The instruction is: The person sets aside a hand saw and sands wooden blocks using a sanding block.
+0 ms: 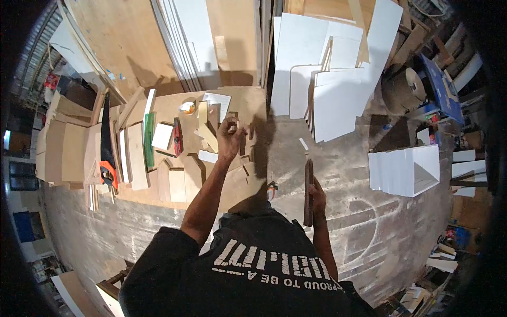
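Dark wooden bar in hand to the right of the bench.
The right hand (318,198) is closed around the dark wooden bar (308,193), held clear of the bench (211,203). The left hand (230,141) is over the bench with fingers curled among small wood pieces (209,137); whether it grips one cannot be determined. A red tool (177,138) and a handsaw (108,171) lie farther left.

From the right hand (318,199), I record passable floor (393,230) at four o'clock; white panels (337,108) obstruct at twelve.
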